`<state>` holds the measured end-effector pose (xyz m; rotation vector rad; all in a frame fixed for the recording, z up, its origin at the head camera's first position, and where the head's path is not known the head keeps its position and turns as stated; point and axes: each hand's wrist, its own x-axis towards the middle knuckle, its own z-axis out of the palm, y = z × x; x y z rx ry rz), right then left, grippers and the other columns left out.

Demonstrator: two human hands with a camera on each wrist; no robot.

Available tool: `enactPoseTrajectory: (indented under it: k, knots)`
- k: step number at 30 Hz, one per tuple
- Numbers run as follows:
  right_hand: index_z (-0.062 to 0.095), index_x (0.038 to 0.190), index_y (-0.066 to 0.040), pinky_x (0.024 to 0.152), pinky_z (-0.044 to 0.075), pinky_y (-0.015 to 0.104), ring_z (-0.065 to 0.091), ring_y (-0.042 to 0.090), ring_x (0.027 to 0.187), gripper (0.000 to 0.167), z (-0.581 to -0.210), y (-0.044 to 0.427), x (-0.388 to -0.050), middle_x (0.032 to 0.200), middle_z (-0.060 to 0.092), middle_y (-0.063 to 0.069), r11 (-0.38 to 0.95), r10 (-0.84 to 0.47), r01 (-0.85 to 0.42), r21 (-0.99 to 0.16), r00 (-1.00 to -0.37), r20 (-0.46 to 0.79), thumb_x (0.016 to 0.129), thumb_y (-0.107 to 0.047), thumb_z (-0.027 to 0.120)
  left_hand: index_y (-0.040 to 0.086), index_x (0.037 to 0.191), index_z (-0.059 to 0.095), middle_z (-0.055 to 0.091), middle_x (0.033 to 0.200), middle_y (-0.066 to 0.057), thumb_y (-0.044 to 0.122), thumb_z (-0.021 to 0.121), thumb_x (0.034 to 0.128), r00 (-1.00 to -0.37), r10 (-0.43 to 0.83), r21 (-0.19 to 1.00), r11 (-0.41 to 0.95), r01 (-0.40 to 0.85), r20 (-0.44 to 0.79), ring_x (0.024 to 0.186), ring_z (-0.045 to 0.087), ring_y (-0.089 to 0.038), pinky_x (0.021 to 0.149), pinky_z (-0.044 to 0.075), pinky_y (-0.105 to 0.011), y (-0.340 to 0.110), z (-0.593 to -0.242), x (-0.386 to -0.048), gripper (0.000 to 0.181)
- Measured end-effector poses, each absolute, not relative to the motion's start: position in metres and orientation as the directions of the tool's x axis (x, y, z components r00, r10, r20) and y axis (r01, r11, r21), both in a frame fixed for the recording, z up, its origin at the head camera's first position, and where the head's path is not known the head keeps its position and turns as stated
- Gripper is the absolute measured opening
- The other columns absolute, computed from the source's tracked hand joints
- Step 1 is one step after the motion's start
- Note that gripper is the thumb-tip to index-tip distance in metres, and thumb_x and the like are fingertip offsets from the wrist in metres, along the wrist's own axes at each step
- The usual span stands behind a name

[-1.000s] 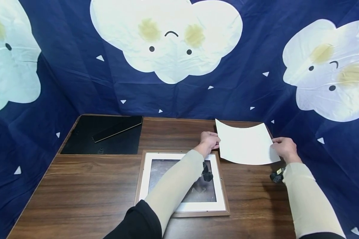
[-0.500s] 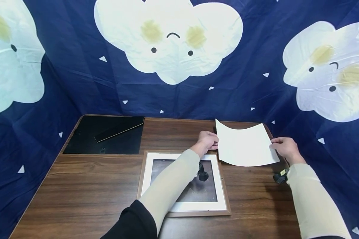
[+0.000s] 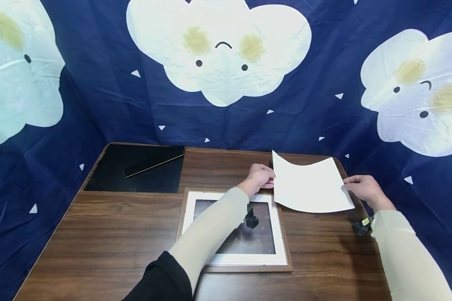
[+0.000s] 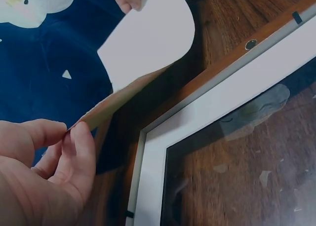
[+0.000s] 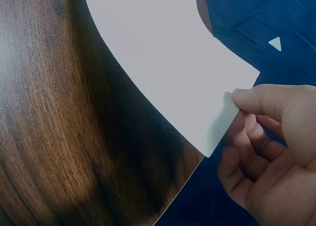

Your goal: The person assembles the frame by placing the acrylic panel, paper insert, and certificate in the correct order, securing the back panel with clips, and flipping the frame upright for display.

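Note:
A blank white sheet of paper bows downward between both hands at the table's back right. My left hand pinches its left edge between thumb and fingers; in the left wrist view the sheet's underside looks brownish along that edge. The right hand pinches the opposite edge, thumb on top, as the right wrist view shows. Below my left forearm lies a wooden picture frame with a white mat around a dark, see-through middle. The forearm hides part of the frame.
A black backing board with a folded stand strip lies at the table's back left. Dark blue cloth with cloud prints rises behind and beside the wooden table. Small black wrist cameras hang under both forearms.
Both hands keep their grip on the sheet. The right hand has shifted slightly right, and the sheet has spread a little wider. The head view has turned slightly; the frame and board appear unmoved.

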<state>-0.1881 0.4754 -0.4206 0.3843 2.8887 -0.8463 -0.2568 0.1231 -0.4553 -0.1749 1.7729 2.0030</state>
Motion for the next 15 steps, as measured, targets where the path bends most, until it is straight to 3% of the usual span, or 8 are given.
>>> enactPoseTrajectory:
  k: [3,9,15]
  knots:
    - [0.065,0.121,0.009,0.066,0.052,0.033,0.064,0.027,0.087,0.041,-0.419,0.477,-0.186,0.105,0.069,0.023,0.796,0.189,0.264,-0.544,-0.963,-0.192,0.094,-0.022,0.068,-0.002,0.1,0.068,0.061,0.069,-0.006,-0.007,0.064,0.0874,-0.894,0.23,0.916,-0.027,-0.4,-0.384,0.058,0.06,-0.014,0.077,0.063,-0.039,0.121,-0.453,-0.255,0.014]
    - [0.062,0.124,0.009,0.063,0.053,0.033,0.062,0.016,0.077,0.044,-0.414,0.473,-0.179,0.091,0.07,0.009,0.754,0.154,0.27,-0.599,-0.959,-0.238,0.096,-0.024,0.067,0.001,0.096,0.067,0.06,0.067,-0.003,-0.004,0.063,0.088,-0.901,0.227,0.927,0.028,-0.374,-0.371,0.055,0.057,-0.012,0.049,0.055,-0.022,0.109,-0.445,-0.249,0.01]
    - [0.062,0.123,0.009,0.065,0.054,0.033,0.061,0.016,0.076,0.042,-0.412,0.466,-0.177,0.085,0.068,0.001,0.717,0.145,0.293,-0.632,-0.95,-0.276,0.098,-0.024,0.066,0.0,0.096,0.066,0.061,0.069,-0.004,-0.001,0.063,0.0886,-0.904,0.241,0.934,0.022,-0.358,-0.352,0.056,0.057,-0.012,0.048,0.053,-0.021,0.096,-0.441,-0.246,0.008]
